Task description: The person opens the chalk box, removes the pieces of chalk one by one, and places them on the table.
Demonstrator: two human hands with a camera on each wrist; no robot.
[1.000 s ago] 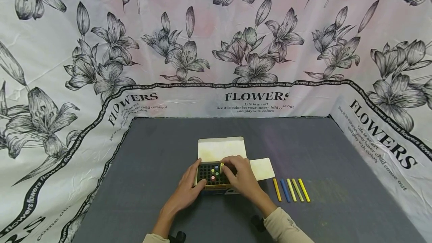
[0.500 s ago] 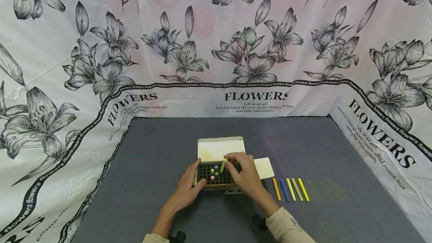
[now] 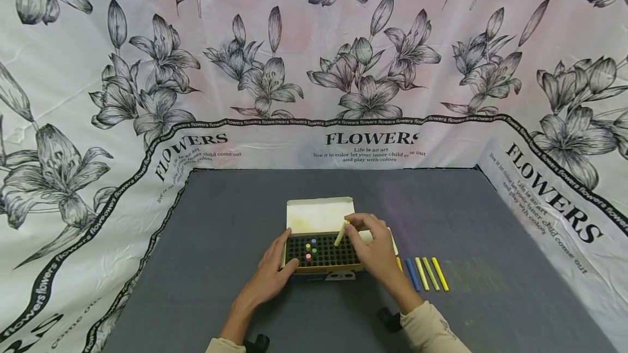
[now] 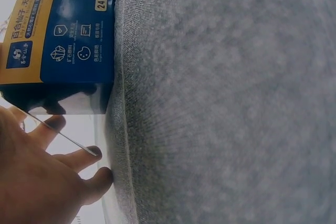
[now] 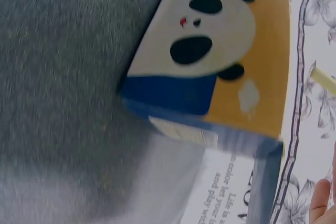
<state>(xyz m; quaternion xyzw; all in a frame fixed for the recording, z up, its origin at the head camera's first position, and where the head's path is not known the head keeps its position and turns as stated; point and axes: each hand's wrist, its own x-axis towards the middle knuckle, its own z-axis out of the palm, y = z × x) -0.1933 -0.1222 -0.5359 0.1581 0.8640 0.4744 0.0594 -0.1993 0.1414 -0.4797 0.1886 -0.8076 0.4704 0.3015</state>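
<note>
A chalk box (image 3: pixel 321 277) stands with its lid (image 3: pixel 320 215) folded back, showing a black holder (image 3: pixel 324 261) full of round holes. Several chalk ends, among them a pink chalk (image 3: pixel 308 257) and a blue chalk (image 3: pixel 314 241), poke up in its left half. My left hand (image 3: pixel 269 272) rests on the box's left end, thumb at the front corner, fingers extended; in the left wrist view these fingers spread beside a thin flap (image 4: pixel 65 135). Above the holder's right half, my right hand (image 3: pixel 376 241) pinches a tilted pale yellow chalk (image 3: pixel 339 235) by its top.
Right of the box, several chalk sticks lie side by side on the grey cloth, including a blue chalk (image 3: pixel 412 275) and a bright yellow chalk (image 3: pixel 440 274). An orange chalk (image 3: pixel 399 263) is partly hidden by my right arm. Flower-printed fabric (image 3: pixel 265 148) rises behind and at both sides.
My right hand has drawn the pale yellow chalk up from the holder and carried it to the right. My left hand keeps its place on the box.
</note>
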